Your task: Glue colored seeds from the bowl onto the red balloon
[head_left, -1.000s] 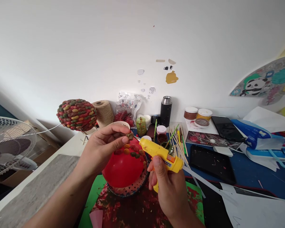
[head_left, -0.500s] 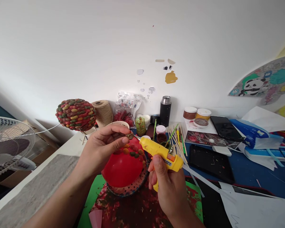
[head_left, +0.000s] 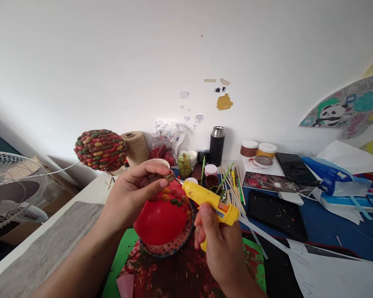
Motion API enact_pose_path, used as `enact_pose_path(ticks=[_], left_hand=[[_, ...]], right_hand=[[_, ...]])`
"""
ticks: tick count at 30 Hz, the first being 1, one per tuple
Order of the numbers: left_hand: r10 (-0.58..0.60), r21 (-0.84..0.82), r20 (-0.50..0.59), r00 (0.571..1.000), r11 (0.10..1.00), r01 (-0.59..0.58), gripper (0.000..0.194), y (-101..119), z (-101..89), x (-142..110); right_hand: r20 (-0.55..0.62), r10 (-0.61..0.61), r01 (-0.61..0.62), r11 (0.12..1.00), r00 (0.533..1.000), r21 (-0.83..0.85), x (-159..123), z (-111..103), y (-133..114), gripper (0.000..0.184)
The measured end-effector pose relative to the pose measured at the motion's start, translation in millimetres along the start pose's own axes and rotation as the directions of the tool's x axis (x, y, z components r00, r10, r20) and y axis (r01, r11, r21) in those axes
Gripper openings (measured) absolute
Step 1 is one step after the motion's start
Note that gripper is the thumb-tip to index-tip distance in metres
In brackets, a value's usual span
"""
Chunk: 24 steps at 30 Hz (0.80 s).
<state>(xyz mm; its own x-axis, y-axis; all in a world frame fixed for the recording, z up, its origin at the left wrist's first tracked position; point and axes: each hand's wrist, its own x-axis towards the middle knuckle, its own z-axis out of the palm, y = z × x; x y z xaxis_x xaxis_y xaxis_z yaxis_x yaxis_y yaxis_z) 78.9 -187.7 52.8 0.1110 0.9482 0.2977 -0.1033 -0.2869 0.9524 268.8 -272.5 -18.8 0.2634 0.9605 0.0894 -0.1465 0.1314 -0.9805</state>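
Note:
Between thumb and fingertips, my left hand pinches a small brownish, shell-like oval piece. My right hand is wrapped round the handle of a yellow hot glue gun, its metal nozzle pointing left at the piece, touching or very close to it. Under both hands a red balloon sits in a round woven basket. Several painted oval pieces in orange, green and red are stuck across the balloon's upper side. My left hand hides part of the balloon.
A ball covered in coloured oval pieces stands at left beside a twine spool and a fan. Behind are a black flask, paint jars and wooden sticks. A paint-stained green mat lies beneath the basket.
Both hands hold nearly the same pose, with the nozzle still at the small piece. The whole view has shifted very slightly.

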Motion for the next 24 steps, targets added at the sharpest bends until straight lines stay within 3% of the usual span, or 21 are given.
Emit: enact_pose_path(ticks=[24], left_hand=[[0.022,0.007,0.001,1.000,1.000,-0.022,0.023,1.2,4.2,0.8]], right_hand=[[0.001,0.003,-0.003,1.000,1.000,0.000,-2.4,1.9,-0.2,0.074]])
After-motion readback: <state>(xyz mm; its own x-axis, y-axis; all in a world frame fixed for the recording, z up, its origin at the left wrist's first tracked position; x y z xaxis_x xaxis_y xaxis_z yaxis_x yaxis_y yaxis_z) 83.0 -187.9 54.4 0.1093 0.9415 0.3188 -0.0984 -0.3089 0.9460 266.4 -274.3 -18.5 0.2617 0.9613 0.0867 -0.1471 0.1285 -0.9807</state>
